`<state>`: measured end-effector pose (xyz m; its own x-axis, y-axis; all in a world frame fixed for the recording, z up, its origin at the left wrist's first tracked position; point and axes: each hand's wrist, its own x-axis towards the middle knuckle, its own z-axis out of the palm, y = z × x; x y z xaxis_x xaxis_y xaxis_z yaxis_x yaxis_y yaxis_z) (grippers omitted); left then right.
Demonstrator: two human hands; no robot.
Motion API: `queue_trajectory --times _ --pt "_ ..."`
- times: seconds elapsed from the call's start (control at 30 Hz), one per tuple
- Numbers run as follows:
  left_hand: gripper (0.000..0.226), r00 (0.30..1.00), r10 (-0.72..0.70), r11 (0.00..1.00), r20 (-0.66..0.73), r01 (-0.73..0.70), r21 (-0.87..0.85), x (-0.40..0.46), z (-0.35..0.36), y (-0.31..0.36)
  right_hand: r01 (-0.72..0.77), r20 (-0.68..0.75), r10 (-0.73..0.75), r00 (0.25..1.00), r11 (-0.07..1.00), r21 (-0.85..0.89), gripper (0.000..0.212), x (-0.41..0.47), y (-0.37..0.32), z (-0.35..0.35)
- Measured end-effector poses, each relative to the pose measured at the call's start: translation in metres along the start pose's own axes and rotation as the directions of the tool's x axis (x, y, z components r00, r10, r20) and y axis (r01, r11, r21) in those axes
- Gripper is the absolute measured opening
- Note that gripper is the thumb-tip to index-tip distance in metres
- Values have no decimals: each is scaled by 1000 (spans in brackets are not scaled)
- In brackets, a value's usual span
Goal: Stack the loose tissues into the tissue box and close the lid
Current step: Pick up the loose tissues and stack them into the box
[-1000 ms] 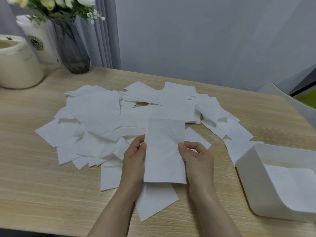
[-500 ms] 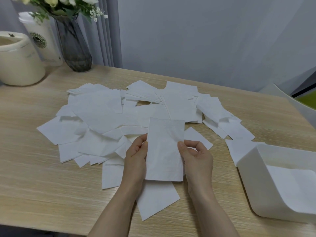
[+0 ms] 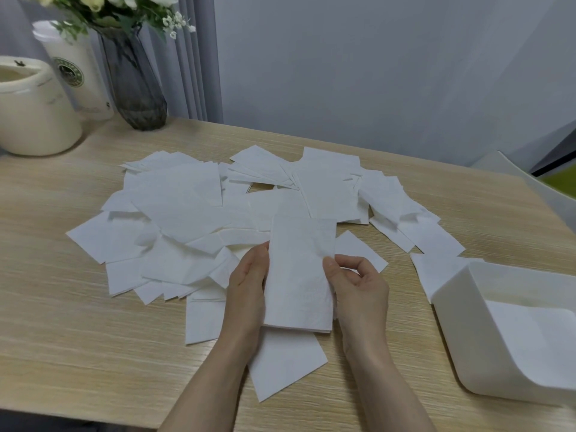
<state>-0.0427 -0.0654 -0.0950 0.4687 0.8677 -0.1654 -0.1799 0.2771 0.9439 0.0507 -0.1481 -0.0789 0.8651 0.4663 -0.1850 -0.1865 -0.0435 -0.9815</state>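
On the bench: a wooden bench [image 3: 78,322] carries a wide scatter of loose tissues [image 3: 187,213], overlapping one another, white and flat
Held stack: a small stack of folded tissues [image 3: 299,275] sits upright between both hands, above the near edge of the scatter; one more tissue [image 3: 283,366] lies flat beneath the wrists
Left grip: the left hand [image 3: 246,291] holds the stack's left edge, fingers behind it, thumb along the front
Right grip: the right hand [image 3: 358,288] pinches the stack's right edge with its thumb; the other fingers curl behind
Tissue box: a white tissue box [image 3: 461,322] stands open at the right, near the hands; tissues lie inside it
Far left: a dark glass vase [image 3: 134,85] of flowers, a paper cup [image 3: 74,70] behind, a cream container [image 3: 34,120] beside
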Motion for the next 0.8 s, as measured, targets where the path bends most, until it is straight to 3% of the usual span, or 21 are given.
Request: queue_trajectory --times 0.33,0.47,0.63,0.8 --pt "21 999 -15 1000 41 16 -26 0 -3 -5 76 -1 -76 997 996 -56 7 -3 4 -3" --pt "21 999 -9 1000 42 10 -27 0 -3 -5 114 18 -112 994 987 -113 20 -9 10 -8" --pt "22 998 -10 1000 66 10 -7 0 -1 -6 67 93 -68 993 998 5 36 -13 7 -10" --pt "21 989 14 994 145 -29 104 -3 7 -7 108 111 -106 988 994 -19 37 -18 9 -10"
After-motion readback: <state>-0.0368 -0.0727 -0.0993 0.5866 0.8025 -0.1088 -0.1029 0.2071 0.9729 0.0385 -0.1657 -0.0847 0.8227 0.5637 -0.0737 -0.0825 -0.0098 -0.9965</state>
